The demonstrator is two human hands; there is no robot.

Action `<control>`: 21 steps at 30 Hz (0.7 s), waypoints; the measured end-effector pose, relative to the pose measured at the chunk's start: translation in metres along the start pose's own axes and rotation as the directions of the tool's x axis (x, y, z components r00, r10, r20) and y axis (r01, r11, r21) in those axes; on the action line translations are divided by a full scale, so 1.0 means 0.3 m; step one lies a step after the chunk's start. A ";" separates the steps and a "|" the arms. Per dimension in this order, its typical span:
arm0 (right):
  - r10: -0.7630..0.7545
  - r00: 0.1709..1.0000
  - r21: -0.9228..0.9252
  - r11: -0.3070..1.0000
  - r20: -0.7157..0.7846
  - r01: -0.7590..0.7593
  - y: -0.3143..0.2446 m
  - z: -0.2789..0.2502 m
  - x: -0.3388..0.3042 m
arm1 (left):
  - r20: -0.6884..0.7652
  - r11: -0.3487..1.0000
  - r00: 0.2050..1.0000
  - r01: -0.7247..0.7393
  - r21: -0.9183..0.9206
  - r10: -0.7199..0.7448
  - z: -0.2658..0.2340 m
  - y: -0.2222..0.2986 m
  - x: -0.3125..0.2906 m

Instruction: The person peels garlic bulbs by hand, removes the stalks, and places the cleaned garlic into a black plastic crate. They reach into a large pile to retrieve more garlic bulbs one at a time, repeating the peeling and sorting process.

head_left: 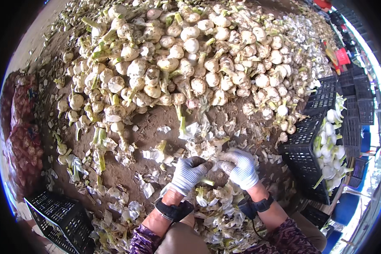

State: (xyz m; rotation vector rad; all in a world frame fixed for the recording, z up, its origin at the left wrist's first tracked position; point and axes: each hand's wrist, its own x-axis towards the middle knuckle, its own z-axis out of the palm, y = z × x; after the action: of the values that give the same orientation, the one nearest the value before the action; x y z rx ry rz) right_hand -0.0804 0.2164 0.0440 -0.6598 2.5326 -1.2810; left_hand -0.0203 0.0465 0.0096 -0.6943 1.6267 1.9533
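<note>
My left hand (188,174), in a white-and-grey glove, is closed with thumb and fingertips pinched together. Facing it, my right hand (240,167) in a matching glove is pinched too. The fingertips almost meet over a clump of pale papery skins and roots (206,149). Something small and whitish is between them, too blended with the scraps to name. Beyond the hands rises a large heap of garlic bulbs (169,63), dirt-streaked, many with short green stems. Peeled skins and stem pieces (220,207) lie beneath my wrists.
To the right, a tilted black plastic crate (298,152) stands beside clean white bulbs with green stems (329,146). Another black crate (61,220) is at the lower left, below red mesh sacks (23,148). More stacked crates (360,97) and a red container (342,56) are farther right.
</note>
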 end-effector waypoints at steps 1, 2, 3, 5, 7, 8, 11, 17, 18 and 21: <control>0.003 1.000 -0.002 1.000 -0.001 -0.003 0.005 0.001 -0.006 | 0.003 1.000 1.000 0.001 -0.001 -0.001 0.000 0.011 0.000; 0.014 1.000 0.001 1.000 -0.004 -0.014 0.014 0.004 -0.016 | 0.006 0.998 1.000 -0.030 0.063 0.030 -0.002 0.028 -0.006; 0.025 1.000 0.005 1.000 -0.007 -0.025 0.020 0.005 -0.024 | 0.011 0.990 0.998 -0.061 0.127 0.060 -0.002 0.035 -0.008; -0.013 1.000 -0.031 0.999 -0.010 0.013 0.010 0.011 -0.028 | -0.005 0.988 0.995 -0.100 0.117 0.101 -0.008 0.008 -0.007; -0.050 0.999 -0.073 0.996 -0.014 0.049 0.013 0.015 -0.039 | -0.017 0.984 0.989 -0.143 0.106 0.145 -0.012 0.001 -0.009; 0.029 0.999 0.040 0.999 -0.033 -0.027 0.025 0.019 -0.048 | 0.002 0.994 0.995 -0.095 0.052 0.095 -0.014 0.007 -0.013; 0.200 0.979 0.246 0.952 -0.036 -0.185 0.036 0.025 -0.051 | 0.029 0.991 0.999 -0.018 -0.132 0.022 -0.015 0.005 -0.023; 0.083 0.996 0.075 0.994 -0.037 -0.080 0.031 0.020 -0.046 | -0.042 0.981 0.994 -0.095 0.169 0.104 0.015 0.009 -0.036; -0.022 1.000 -0.070 0.997 -0.002 0.022 0.022 0.021 -0.044 | -0.038 0.969 0.993 -0.103 0.225 0.114 0.008 0.005 -0.035; 0.027 1.000 0.025 0.999 0.013 -0.028 0.020 0.023 -0.061 | -0.069 0.974 0.991 -0.099 0.202 0.115 -0.002 -0.017 -0.018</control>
State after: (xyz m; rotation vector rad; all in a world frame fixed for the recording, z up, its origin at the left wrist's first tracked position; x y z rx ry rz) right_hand -0.0635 0.2235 0.0349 -0.6237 2.5022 -1.2928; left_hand -0.0129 0.0465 0.0095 -0.6253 1.9132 1.8225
